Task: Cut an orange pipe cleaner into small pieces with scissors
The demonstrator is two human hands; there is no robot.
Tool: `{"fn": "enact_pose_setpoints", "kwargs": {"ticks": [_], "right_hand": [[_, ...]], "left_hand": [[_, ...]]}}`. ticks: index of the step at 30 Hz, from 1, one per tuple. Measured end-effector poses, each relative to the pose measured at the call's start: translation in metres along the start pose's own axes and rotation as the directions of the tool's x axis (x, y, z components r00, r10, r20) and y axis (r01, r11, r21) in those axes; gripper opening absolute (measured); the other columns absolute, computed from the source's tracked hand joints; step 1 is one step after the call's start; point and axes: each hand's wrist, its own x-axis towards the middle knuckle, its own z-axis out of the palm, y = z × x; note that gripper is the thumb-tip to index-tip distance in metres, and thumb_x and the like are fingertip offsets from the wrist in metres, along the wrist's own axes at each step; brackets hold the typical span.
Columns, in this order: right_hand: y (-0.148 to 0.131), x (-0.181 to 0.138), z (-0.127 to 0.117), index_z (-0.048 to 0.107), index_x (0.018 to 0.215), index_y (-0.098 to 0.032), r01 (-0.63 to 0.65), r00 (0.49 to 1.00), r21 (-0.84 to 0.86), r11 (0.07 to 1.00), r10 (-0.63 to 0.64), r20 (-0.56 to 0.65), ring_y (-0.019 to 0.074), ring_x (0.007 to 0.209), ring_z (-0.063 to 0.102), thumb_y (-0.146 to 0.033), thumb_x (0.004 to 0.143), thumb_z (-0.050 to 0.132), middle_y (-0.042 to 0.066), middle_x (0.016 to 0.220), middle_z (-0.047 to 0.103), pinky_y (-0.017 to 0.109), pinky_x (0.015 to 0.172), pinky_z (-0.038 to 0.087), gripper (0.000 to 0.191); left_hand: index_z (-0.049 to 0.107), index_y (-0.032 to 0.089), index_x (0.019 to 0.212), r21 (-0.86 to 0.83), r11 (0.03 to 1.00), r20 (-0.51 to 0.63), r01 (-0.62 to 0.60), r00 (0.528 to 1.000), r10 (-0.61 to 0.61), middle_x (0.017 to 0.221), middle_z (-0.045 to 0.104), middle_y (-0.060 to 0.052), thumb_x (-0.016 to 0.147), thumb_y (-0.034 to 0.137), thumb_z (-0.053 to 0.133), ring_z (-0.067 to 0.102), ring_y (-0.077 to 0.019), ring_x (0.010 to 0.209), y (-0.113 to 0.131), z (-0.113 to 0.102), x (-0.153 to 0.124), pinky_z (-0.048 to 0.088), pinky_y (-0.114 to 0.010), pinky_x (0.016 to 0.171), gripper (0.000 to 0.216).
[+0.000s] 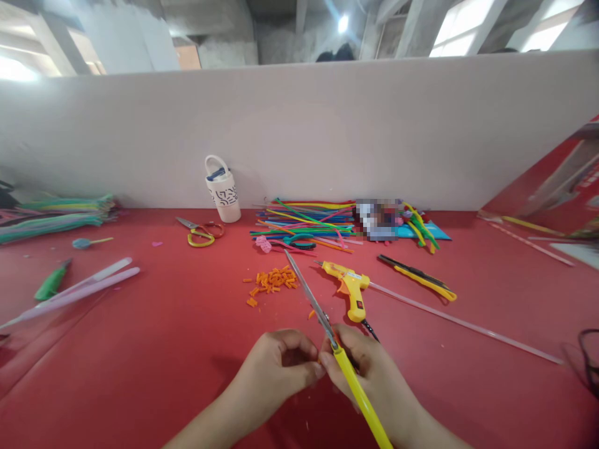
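My right hand (pixel 369 368) is closed round yellow-handled scissors (pixel 327 330), whose blades point up and left over the red table. Beside it, my left hand (pixel 276 368) is curled in a pinch at the scissors' pivot; what it pinches is too small to make out. A small heap of short orange cut pieces (pixel 274 280) lies just beyond the blades. A yellow glue gun (pixel 350 290) rests to the right of the blades, with a clear glue stick (pixel 463 324) trailing from its back end.
A pile of coloured pipe cleaners (pixel 304 227) lies by the white partition (pixel 327 125). A second pair of yellow scissors (pixel 201 234) and a white cup (pixel 223 193) sit at the back left. A yellow utility knife (pixel 418 277) lies right. More stems (pixel 56 215) are far left.
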Motion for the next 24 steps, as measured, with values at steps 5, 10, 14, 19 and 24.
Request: {"fn": "enact_pose_setpoints", "kwargs": {"ticks": [5, 10, 14, 19, 24], "right_hand": [[0.001, 0.001, 0.002, 0.038, 0.059, -0.021, 0.047, 0.999, 0.004, 0.999, -0.047, -0.013, 0.008, 0.051, 0.028, -0.023, 0.064, 0.046, -0.007, 0.054, 0.032, 0.018, 0.044, 0.027, 0.01], [0.002, -0.001, 0.002, 0.038, 0.059, -0.02, 0.021, 1.0, -0.021, 1.0, -0.021, 0.006, 0.0079, 0.051, 0.028, -0.022, 0.064, 0.046, -0.007, 0.054, 0.033, 0.019, 0.044, 0.026, 0.009], [0.001, -0.001, 0.001, 0.035, 0.058, -0.022, -0.055, 0.999, 0.001, 0.999, 0.055, 0.001, 0.008, 0.048, 0.031, -0.025, 0.063, 0.046, -0.007, 0.052, 0.034, 0.019, 0.043, 0.029, 0.012], [0.003, 0.002, 0.001, 0.037, 0.057, -0.021, -0.005, 1.0, -0.021, 1.0, 0.004, -0.026, 0.0086, 0.05, 0.032, -0.028, 0.064, 0.045, -0.007, 0.053, 0.035, 0.019, 0.044, 0.029, 0.012], [0.004, 0.003, 0.001, 0.039, 0.059, -0.021, 0.008, 1.0, -0.017, 1.0, -0.008, -0.018, 0.0087, 0.051, 0.031, -0.026, 0.064, 0.046, -0.007, 0.055, 0.035, 0.019, 0.045, 0.029, 0.011]], "left_hand": [[0.065, 0.017, 0.062, 0.346, 0.912, 0.007, -0.218, 0.973, 0.23, 0.065, 0.062, -0.002, 0.069, 0.015, 0.057, 0.055, -0.0163, 0.062, 0.005, 0.001, -0.003, 0.041, -0.026, 0.062, 0.011], [0.056, 0.019, 0.056, 0.267, 0.957, -0.102, -0.113, 0.984, 0.145, 0.057, 0.051, 0.003, 0.067, 0.012, 0.051, 0.047, -0.0135, 0.056, 0.006, -0.004, -0.002, 0.035, -0.024, 0.054, 0.014], [0.045, 0.02, 0.044, 0.353, 0.936, -0.227, 0.014, 0.971, 0.071, 0.043, 0.035, 0.006, 0.074, 0.023, 0.05, 0.035, -0.0112, 0.044, 0.007, -0.011, 0.0, 0.025, -0.025, 0.046, 0.03], [0.062, 0.017, 0.065, 0.191, 0.979, -0.038, -0.065, 0.997, 0.073, 0.06, 0.057, 0.001, 0.067, 0.021, 0.06, 0.05, -0.0144, 0.057, 0.008, -0.004, -0.002, 0.037, -0.024, 0.056, 0.005], [0.064, 0.016, 0.062, 0.275, 0.956, -0.024, -0.097, 0.994, 0.108, 0.062, 0.061, -0.001, 0.067, 0.017, 0.06, 0.053, -0.0152, 0.059, 0.005, 0.003, -0.003, 0.041, -0.025, 0.057, 0.006]]}}
